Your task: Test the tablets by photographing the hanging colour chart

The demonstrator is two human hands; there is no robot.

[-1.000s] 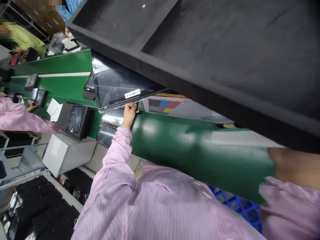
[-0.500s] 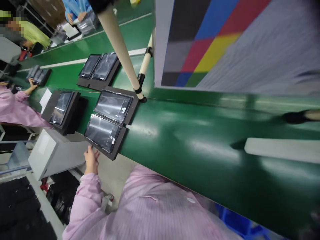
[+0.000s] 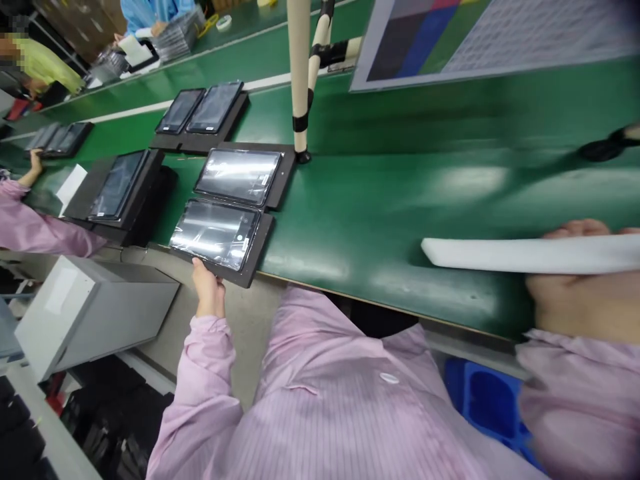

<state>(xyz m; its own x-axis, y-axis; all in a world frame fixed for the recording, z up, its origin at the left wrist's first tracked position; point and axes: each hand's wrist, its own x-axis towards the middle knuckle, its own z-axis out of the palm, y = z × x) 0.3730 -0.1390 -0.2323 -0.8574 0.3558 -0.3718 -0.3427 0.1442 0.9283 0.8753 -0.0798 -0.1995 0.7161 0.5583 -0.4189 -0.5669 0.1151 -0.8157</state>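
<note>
A black foam tray (image 3: 261, 248) lies at the near edge of the green belt (image 3: 370, 213). It carries two film-wrapped tablets, the nearer tablet (image 3: 215, 233) and the farther tablet (image 3: 239, 175). My left hand (image 3: 207, 292) grips the tray's near-left edge, thumb on the rim. At the right, my right hand (image 3: 575, 300) is closed on a long white flat sheet (image 3: 505, 255) seen edge-on over the belt, with fingertips showing above it. Both sleeves are pink striped.
More black trays with tablets (image 3: 203, 110) sit farther along the belt, and a stacked tray (image 3: 120, 193) to the left. A cream pole (image 3: 299, 73) stands behind my tray. A colour chart board (image 3: 450, 40), a grey box (image 3: 85, 313), a co-worker's hand (image 3: 35, 163) and a blue crate (image 3: 485, 400) are around.
The big black tray that filled the view a second ago is gone from in front of me. My left hand dropped off the belt, then took the tray's near edge. The white sheet came into my right hand.
</note>
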